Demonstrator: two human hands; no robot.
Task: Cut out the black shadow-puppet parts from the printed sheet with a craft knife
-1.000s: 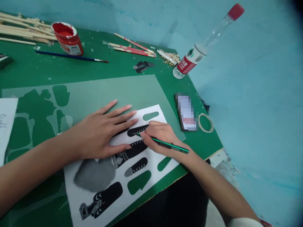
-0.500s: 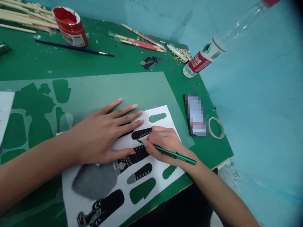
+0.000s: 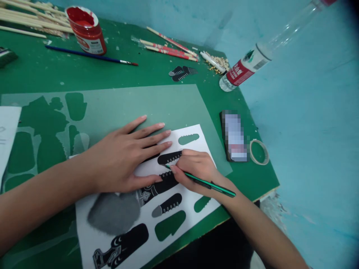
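Note:
My left hand (image 3: 126,157) lies flat with fingers spread, pressing down a white printed sheet (image 3: 190,201) that carries black shapes and several cut-out holes. My right hand (image 3: 196,170) is closed around a thin green craft knife (image 3: 209,184), its tip resting at the edge of a black printed shape (image 3: 168,158) just below my left fingertips. The sheet lies on a translucent film (image 3: 134,104) with cut-out silhouettes, on a green table (image 3: 42,71).
At the back stand an open red paint pot (image 3: 86,30), a blue paintbrush (image 3: 89,55), wooden sticks (image 3: 28,16), red-marked sticks (image 3: 168,48) and small black cut pieces (image 3: 181,72). A clear bottle (image 3: 252,61) leans on the blue wall. A phone (image 3: 234,136) and tape ring (image 3: 259,151) lie right.
The view has shifted slightly; both hands keep their pose on the sheet, with the knife tip staying at the same black shape.

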